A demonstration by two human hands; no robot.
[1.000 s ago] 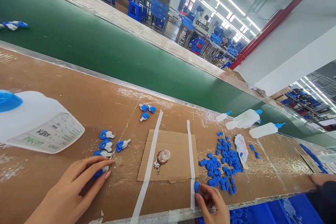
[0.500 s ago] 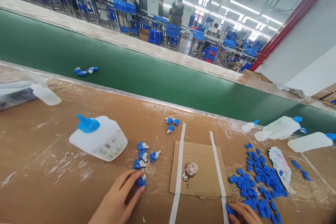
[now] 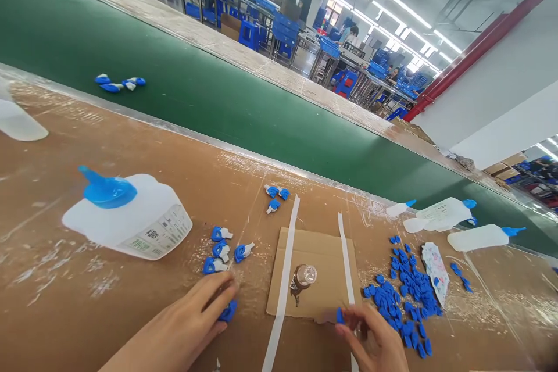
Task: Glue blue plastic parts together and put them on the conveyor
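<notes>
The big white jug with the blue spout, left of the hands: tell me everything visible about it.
The white jug lies on its side on the brown worktop, apart from both hands. Its body looks like translucent white plastic, squat and wide. A blue funnel-shaped cap with a pointed nozzle aims left and up. A printed label covers its right end, the text too small to read. Small blue-and-white parts lie just to its right, not touching.

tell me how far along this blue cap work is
Done: a few blue-and-white assembled pieces lie on the bench, more on the green belt. In hand: left hand pinches one blue piece; right hand holds a blue cap. Left: a big pile of loose blue caps.
</notes>
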